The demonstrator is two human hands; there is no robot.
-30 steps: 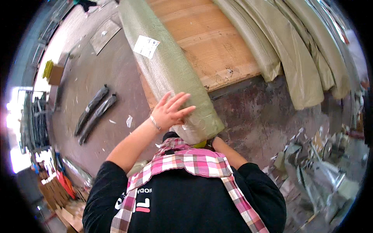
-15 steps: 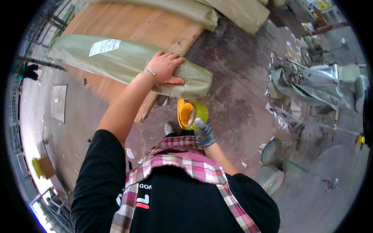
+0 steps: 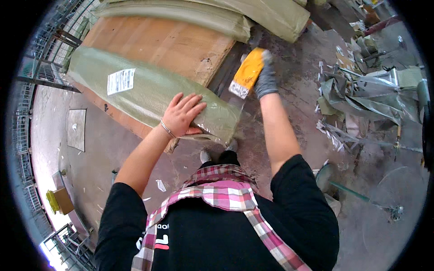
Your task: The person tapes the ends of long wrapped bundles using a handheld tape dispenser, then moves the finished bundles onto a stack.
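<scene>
A long package in greenish plastic wrap [image 3: 151,90] lies across a wooden board [image 3: 167,40], with a white label [image 3: 121,81] on its left part. My bare left hand [image 3: 184,113] rests on the package near its right end, fingers spread over the top and thumb at the near edge. Past that end, my gloved right hand [image 3: 266,80] is closed around a yellow tape dispenser [image 3: 249,68], held tilted above the floor. What seems a clear strip of tape runs from the dispenser down to the package end. The tape roll is mostly hidden.
More wrapped packages [image 3: 181,18] lie at the far side of the board. Metal frames with draped grey sheeting [image 3: 370,97] stand at the right, paper scraps around them. A round-based stand [image 3: 325,178] is at lower right. A cardboard box [image 3: 64,201] sits at far left.
My right hand has swung the tape dispenser from near my body up and right, past the package end. My left hand stays on the package, whose right end now sits nearer to me.
</scene>
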